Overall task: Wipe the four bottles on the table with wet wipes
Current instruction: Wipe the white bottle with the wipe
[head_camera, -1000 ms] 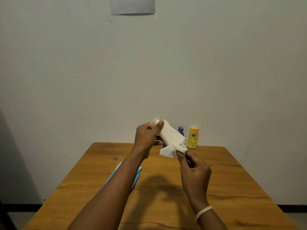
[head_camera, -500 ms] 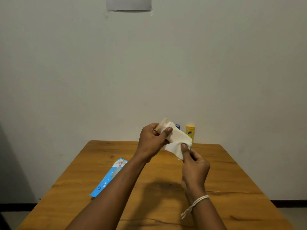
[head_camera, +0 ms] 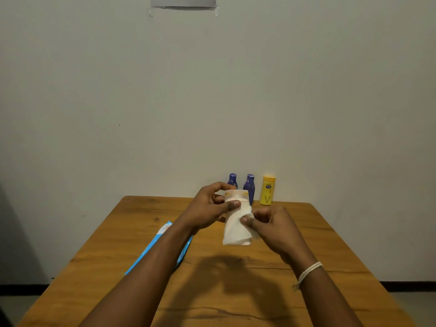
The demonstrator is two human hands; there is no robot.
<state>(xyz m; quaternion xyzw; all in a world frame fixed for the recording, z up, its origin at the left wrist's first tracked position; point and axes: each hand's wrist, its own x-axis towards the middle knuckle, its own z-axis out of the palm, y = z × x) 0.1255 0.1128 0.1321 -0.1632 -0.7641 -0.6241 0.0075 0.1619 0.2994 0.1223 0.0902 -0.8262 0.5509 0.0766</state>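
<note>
My left hand (head_camera: 208, 207) grips the top of a small pale bottle with an orange band (head_camera: 236, 195), held upright above the table. A white wet wipe (head_camera: 236, 228) is wrapped round the bottle's body and hides most of it. My right hand (head_camera: 266, 223) pinches the wipe against the bottle from the right. Two dark blue bottles (head_camera: 232, 180) (head_camera: 249, 187) and a yellow bottle (head_camera: 267, 190) stand in a row at the far edge of the table, against the wall.
The wooden table (head_camera: 318, 244) fills the lower view. A blue wet-wipe pack (head_camera: 162, 234) lies on its left part, partly under my left forearm. A grey wall rises right behind the table. Dark floor shows at both lower corners.
The bottle has turned from tilted to upright and come lower, nearer to me. The wipe now wraps its body instead of hanging loose. Both blue bottles show behind.
</note>
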